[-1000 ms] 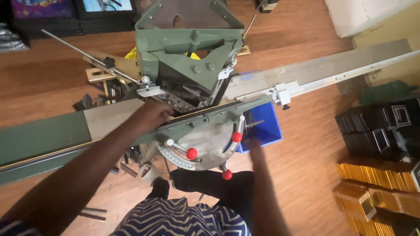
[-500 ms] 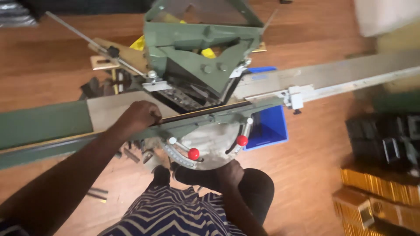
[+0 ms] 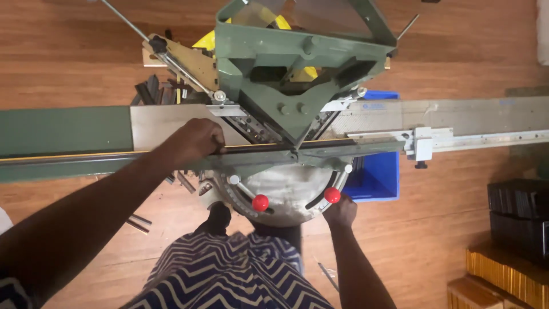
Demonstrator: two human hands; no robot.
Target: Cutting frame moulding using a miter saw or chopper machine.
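Green cutting machine [image 3: 297, 68], two red knobs [image 3: 260, 202], blue bin [image 3: 374, 177], brown wood floor [image 3: 68, 51], navy-and-white zigzag garment [image 3: 229, 274]

Blue plastic bin [image 3: 374, 177] on the wood floor [image 3: 68, 51], right of the machine base. Dark moulding offcuts [image 3: 150, 91] scattered at upper left, a few more [image 3: 137, 222] lower left. Gold frame strips [image 3: 503, 274] stacked bottom right, black ones [image 3: 517, 214] above them.

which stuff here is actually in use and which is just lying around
In use: left hand pressing the long dark strip on the green cutting machine; right hand at the red ball knob.
Lying about: blue plastic bin, gold frame stacks, dark offcuts on the floor.
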